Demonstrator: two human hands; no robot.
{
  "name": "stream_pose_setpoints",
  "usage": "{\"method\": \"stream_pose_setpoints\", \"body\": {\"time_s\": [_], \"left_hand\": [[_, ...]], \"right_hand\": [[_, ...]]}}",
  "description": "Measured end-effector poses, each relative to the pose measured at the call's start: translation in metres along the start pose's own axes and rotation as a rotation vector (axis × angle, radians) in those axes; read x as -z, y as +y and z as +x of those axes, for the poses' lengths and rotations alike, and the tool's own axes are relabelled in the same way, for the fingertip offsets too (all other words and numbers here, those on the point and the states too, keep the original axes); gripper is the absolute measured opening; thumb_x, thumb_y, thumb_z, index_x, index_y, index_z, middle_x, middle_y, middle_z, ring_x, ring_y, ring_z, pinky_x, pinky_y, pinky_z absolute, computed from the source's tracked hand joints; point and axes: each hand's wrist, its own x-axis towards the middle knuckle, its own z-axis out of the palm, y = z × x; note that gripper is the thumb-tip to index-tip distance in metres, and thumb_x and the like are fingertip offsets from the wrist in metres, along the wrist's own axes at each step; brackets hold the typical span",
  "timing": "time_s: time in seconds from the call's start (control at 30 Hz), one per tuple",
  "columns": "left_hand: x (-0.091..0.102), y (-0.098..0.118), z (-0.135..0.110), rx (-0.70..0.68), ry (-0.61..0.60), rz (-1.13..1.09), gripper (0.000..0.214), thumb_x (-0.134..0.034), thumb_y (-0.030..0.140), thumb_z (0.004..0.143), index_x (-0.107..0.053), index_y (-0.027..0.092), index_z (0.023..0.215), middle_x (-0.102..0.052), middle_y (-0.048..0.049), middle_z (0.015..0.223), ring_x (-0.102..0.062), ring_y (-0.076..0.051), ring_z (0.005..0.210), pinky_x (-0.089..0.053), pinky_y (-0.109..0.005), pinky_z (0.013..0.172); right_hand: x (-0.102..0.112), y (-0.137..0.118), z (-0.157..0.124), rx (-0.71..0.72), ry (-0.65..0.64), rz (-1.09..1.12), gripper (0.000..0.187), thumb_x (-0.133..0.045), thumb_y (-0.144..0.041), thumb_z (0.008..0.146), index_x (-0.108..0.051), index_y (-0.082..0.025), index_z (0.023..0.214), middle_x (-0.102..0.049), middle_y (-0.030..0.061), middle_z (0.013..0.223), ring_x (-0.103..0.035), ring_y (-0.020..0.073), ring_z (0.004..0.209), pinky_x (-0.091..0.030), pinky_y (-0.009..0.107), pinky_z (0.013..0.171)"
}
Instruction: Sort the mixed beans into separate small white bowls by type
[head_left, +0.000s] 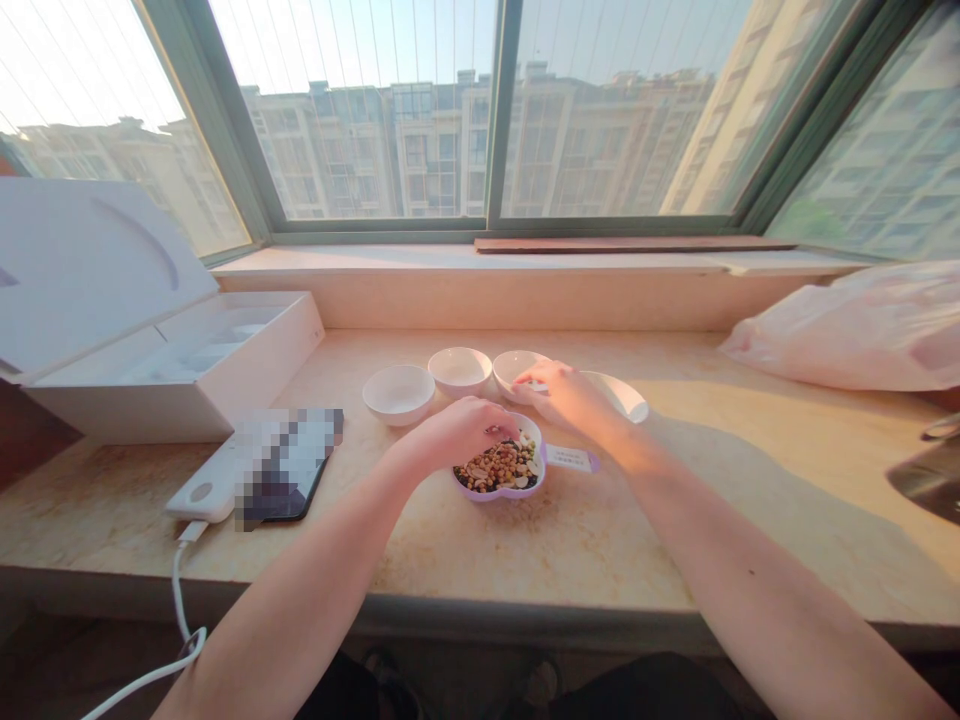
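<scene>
A small purple-rimmed bowl (480,490) with a short handle (571,459) holds mixed beans and nuts (499,466) on the stone sill. My left hand (457,430) hovers over the bowl's left side, fingers curled down into the mix in a pinch; what it pinches is too small to name. My right hand (564,392) reaches over the third white bowl (510,366), fingertips pinched together at its rim. Behind stand white bowls: one at left (397,392), one in the middle (459,370), and one at right (626,397) partly hidden by my right hand.
An open white box (172,370) with its raised lid (82,260) stands at the left. A phone (289,470) lies on a white power bank (202,490) with a cable (178,600). A pale plastic bag (855,330) lies at the right. The window is behind.
</scene>
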Motion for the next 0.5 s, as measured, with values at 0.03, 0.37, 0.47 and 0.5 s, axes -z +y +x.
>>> {"method": "stream_pose_setpoints", "body": {"time_s": [0.03, 0.37, 0.47, 0.5], "left_hand": [[0.000, 0.001, -0.001, 0.009, 0.001, -0.003, 0.035, -0.050, 0.005, 0.087, -0.079, 0.019, 0.103, -0.077, -0.0056, 0.105, -0.069, -0.022, 0.096, -0.051, -0.030, 0.086], [0.008, 0.000, -0.005, 0.094, 0.086, -0.042, 0.033, -0.051, 0.016, 0.093, -0.077, 0.024, 0.112, -0.077, -0.0046, 0.108, -0.070, -0.019, 0.093, -0.052, -0.029, 0.082], [0.022, -0.014, -0.009, 0.164, 0.241, -0.039, 0.030, -0.052, 0.017, 0.092, -0.077, 0.023, 0.107, -0.078, -0.0039, 0.104, -0.070, -0.018, 0.092, -0.052, -0.029, 0.085], [0.028, -0.020, -0.011, 0.215, 0.301, -0.003, 0.028, -0.053, 0.018, 0.091, -0.077, 0.023, 0.105, -0.078, -0.0046, 0.104, -0.070, -0.019, 0.092, -0.052, -0.030, 0.086]], "right_hand": [[0.001, -0.001, -0.001, 0.010, -0.022, -0.017, 0.027, -0.055, -0.040, 0.095, -0.078, -0.024, 0.094, -0.074, 0.0082, 0.111, -0.068, 0.0255, 0.096, -0.048, 0.036, 0.084], [0.010, -0.012, -0.006, -0.076, -0.073, -0.178, 0.028, -0.059, -0.044, 0.093, -0.079, -0.025, 0.094, -0.077, 0.0087, 0.100, -0.070, 0.0303, 0.093, -0.047, 0.040, 0.082], [0.013, -0.016, -0.006, -0.049, -0.031, -0.159, 0.028, -0.057, -0.041, 0.095, -0.079, -0.023, 0.094, -0.075, 0.0092, 0.108, -0.068, 0.0304, 0.100, -0.047, 0.041, 0.086], [0.014, -0.017, -0.007, -0.024, -0.012, -0.137, 0.028, -0.056, -0.040, 0.096, -0.078, -0.023, 0.094, -0.075, 0.0095, 0.110, -0.067, 0.0300, 0.103, -0.047, 0.042, 0.089]]}}
